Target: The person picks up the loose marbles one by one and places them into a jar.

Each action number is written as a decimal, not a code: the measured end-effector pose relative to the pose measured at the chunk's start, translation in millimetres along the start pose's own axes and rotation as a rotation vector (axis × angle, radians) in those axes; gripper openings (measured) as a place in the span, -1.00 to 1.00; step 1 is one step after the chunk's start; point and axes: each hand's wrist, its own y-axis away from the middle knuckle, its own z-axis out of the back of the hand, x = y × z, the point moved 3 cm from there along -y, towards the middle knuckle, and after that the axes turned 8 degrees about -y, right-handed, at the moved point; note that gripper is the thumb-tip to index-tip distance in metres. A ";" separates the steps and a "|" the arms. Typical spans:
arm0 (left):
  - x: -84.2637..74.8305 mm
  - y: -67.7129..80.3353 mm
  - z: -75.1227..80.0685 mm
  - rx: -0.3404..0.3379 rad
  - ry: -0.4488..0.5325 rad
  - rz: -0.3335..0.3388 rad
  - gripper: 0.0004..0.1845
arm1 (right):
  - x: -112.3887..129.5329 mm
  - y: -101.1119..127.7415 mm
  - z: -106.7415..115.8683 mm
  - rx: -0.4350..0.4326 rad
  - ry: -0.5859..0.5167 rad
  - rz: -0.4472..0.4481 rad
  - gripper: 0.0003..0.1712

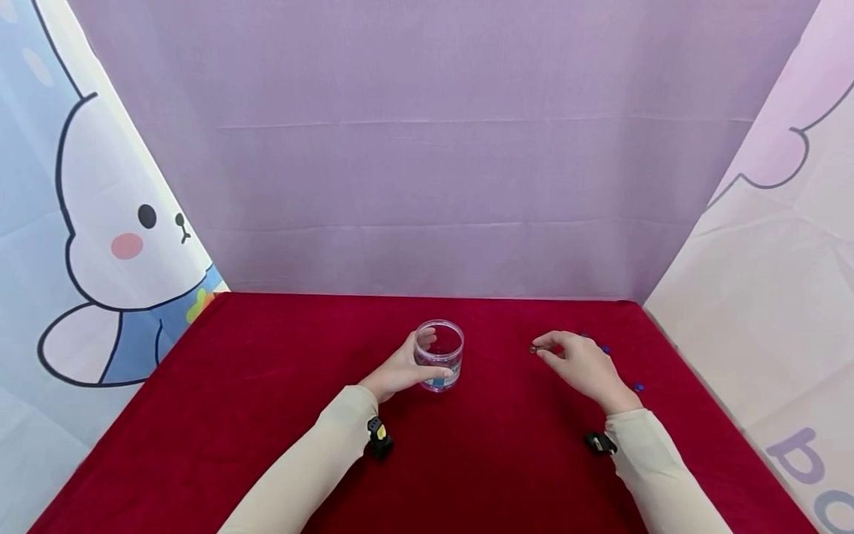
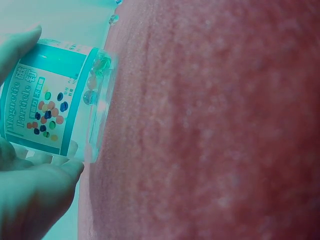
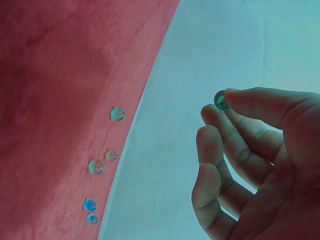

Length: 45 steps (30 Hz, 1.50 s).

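Note:
My left hand grips a clear plastic jar around its side, thumb across the front. The jar stands open at the top, near the middle of the table. In the left wrist view its label reads "Magnetic Particle", and several small glassy pieces show at the bottom. Off to the right, my right hand pinches a small round magnet between thumb and fingertips, raised above the cloth. This magnet has a green centre and a dark rim. The other fingers are loosely bent.
Red cloth covers the table. Beyond the right hand lie several small blue round magnets; the right wrist view also shows clear round ones on the cloth. A purple curtain hangs behind, with printed cloths at both sides.

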 end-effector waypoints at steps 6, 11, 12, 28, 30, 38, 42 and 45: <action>-0.2 -0.7 -0.2 -0.001 0.006 -0.015 0.01 | 5.3 -4.9 -5.6 -0.003 -0.012 0.015 -0.77; -1.0 -0.1 0.1 0.000 0.001 -0.011 -0.01 | 13.0 -10.5 -10.8 -0.005 -0.028 0.005 -0.77; -0.9 0.0 0.1 0.002 -0.001 -0.008 -0.01 | 15.0 -11.7 -12.0 -0.004 -0.033 0.006 -0.77; -1.3 -0.2 -0.1 0.007 -0.004 0.002 0.02 | 49.5 -27.0 -29.4 -0.007 -0.069 0.069 -0.74; -1.5 -0.4 -0.4 0.006 -0.001 0.003 0.01 | 53.1 -28.4 -31.7 -0.010 -0.078 0.078 -0.73; -1.6 -0.9 -0.8 0.002 -0.001 0.010 0.01 | 66.3 -32.5 -40.1 0.002 -0.120 0.126 -0.72; -1.3 -0.6 -0.5 0.003 0.005 0.008 0.01 | 72.6 -34.5 -44.4 0.010 -0.137 0.147 -0.71; -1.1 -0.5 -0.4 0.007 0.015 0.005 0.01 | 77.6 -35.7 -47.5 0.016 -0.148 0.153 -0.71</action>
